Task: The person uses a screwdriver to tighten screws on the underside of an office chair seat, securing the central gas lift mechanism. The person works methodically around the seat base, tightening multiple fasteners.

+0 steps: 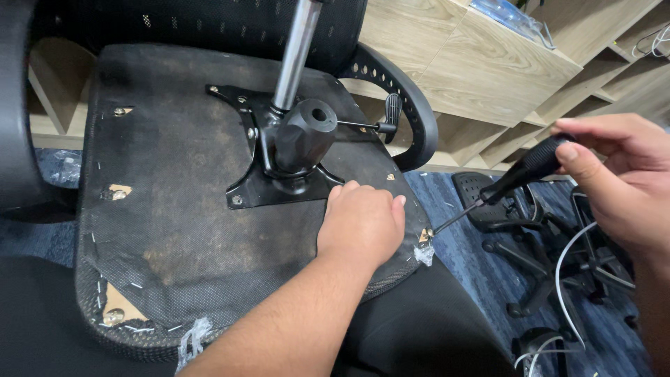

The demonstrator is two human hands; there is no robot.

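Seat: an office chair seat (pixel 174 202) lies upside down across the person's lap, its black fabric underside facing up, dusty and stapled round the rim.
Mechanism: a black metal plate (pixel 279 185) is bolted to the middle, with the chrome gas column (pixel 296 52) rising from a black housing and a lever (pixel 380 126) sticking out to the side.
Left hand: the left hand (pixel 359 227) lies flat, palm down, fingers loosely curled, pressing on the seat beside the plate. It grips nothing, it just steadies.
Right hand: the right hand (pixel 621 185) is wrapped closed around the black handle of a screwdriver (pixel 488 195).
Tip: the shaft angles down to the seat's edge, where a fitting (pixel 423 237) shows through torn fabric; the tip sits right at it.
Step in hand: looks like working that edge screw.
Next move calls for: keeping the tip seated square and the seat held firm while turning, I'd judge.
Around: wooden shelving (pixel 488 70) behind, a chair base (pixel 544 258) on blue carpet.
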